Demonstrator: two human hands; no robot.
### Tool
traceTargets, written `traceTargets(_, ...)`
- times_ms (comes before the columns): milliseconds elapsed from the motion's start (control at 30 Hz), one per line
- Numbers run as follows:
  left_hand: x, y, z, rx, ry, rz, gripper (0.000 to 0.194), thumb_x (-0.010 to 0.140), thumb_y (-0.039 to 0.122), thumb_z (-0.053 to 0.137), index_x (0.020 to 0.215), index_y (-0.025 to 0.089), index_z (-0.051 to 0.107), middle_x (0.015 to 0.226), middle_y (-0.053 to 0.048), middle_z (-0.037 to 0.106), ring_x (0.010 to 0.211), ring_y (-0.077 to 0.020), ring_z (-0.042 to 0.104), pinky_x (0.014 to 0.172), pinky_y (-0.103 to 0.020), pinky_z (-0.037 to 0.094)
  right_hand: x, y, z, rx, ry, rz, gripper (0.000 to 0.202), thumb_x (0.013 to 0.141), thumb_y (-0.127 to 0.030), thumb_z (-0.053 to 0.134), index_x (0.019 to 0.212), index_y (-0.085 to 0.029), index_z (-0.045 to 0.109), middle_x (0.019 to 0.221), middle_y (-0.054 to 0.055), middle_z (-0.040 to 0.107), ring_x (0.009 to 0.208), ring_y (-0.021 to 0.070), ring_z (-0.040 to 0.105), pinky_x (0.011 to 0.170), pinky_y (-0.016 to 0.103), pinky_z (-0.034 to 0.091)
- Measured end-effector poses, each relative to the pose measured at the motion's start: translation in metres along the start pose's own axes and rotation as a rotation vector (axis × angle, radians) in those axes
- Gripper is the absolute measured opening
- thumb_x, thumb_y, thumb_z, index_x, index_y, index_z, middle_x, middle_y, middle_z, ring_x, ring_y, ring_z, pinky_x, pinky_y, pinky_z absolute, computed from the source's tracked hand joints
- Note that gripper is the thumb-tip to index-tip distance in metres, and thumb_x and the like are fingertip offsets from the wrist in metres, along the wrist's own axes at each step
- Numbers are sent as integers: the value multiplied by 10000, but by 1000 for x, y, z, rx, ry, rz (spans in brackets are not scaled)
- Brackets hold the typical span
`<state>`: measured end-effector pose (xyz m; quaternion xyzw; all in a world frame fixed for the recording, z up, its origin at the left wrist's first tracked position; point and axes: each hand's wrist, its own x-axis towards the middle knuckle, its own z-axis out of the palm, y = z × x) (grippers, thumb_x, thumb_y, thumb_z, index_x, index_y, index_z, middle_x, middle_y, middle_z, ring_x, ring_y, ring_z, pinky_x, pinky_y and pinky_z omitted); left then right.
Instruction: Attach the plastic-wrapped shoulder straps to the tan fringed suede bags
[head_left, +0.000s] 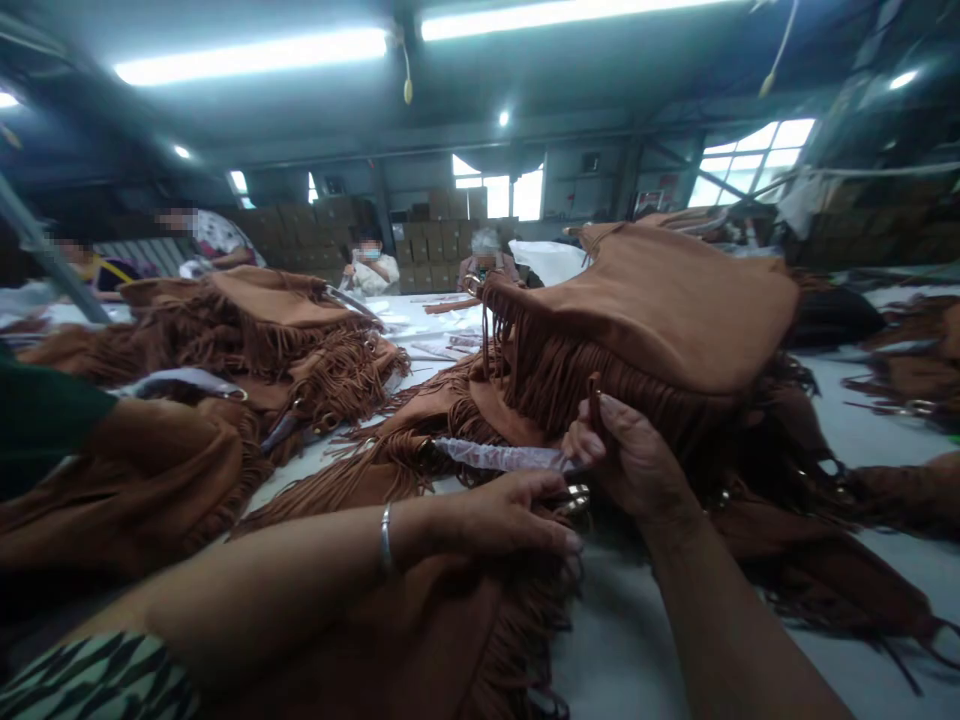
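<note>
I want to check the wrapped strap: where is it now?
In the head view, the clear-plastic-wrapped strap lies centre frame, just above the left hand, its end at the right hand, below the raised brown fringed suede bag.

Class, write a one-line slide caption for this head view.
Two hands, left hand and right hand, work at a metal ring beneath a raised tan fringed bag on a crowded table.

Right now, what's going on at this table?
A person is working on brown fringed suede bags heaped on a pale table. The left hand rests by a metal ring on a bag's plastic-wrapped strap. The right hand pinches a fringe strand of the raised bag. More fringed bags are piled to the left, and other workers sit at the far end.
</note>
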<state>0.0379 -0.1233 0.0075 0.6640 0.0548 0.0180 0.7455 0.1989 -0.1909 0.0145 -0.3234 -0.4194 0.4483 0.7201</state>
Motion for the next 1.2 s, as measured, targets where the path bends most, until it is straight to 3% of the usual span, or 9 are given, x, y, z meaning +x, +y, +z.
traceTargets(133,-20,8,-8,147,96,180,415,803,434,612,1125,173,599,916,-30,554,834,-136,502,795,-237,402,0,4,4,-59,46,23,209,834,-395,614,776,-194,608,462,-57,474,462,108,471,534,245,433)
traceTargets(267,-28,6,-28,-157,105,148,535,824,588,494,1001,113,665,815,-53,568,715,-128,498,687,-226,403,-1,12,10,-203,138,91,191,838,-366,619,769,-187,622,471,-36,489,470,110,473,501,236,406)
traceTargets(433,-19,-9,-50,-620,-22,58,377,716,430,705,878,98,633,721,-51,614,616,-117,556,644,-228,435,3,17,12,-213,205,90,168,855,-357,583,798,-207,632,444,-43,439,512,127,482,549,259,408)
traceTargets(667,-2,-18,-60,-790,159,-50,217,718,263,627,870,115,581,584,-64,633,421,-130,549,483,-243,454,7,20,8,-235,179,95,176,851,-363,581,792,-207,636,428,-48,428,464,119,428,572,285,386)
traceTargets(767,-2,-14,-62,-797,237,-131,320,672,154,571,988,169,519,558,-40,632,388,-135,544,442,-222,438,6,21,6,-260,170,107,184,867,-363,565,805,-208,642,436,-39,443,485,125,449,571,286,386)
traceTargets(867,-2,-13,-64,-788,278,-168,270,664,130,541,928,177,512,605,-54,651,404,-144,567,426,-213,434,4,21,6,-280,184,132,163,873,-336,560,811,-209,642,455,-26,462,527,138,483,567,283,392)
traceTargets(1000,-4,-17,-69,-753,261,-134,100,687,176,583,753,104,562,652,-74,641,454,-157,601,450,-236,464,3,20,6,-287,187,160,153,849,-330,578,780,-210,641,457,-22,451,540,150,486,585,300,411)
traceTargets(1100,-11,-18,-70,-784,162,-30,238,722,274,608,872,89,612,725,-94,652,563,-193,648,535,-282,507,2,19,5,-336,203,194,144,835,-332,590,784,-212,650,461,-19,452,545,154,490,601,308,417)
traceTargets(1200,-22,-15,-67,-843,-19,66,450,752,426,597,1059,97,587,816,-120,661,687,-218,669,648,-321,523,0,19,4,-410,232,240,130,828,-315,602,799,-205,664,458,-16,452,543,145,494,583,289,402)
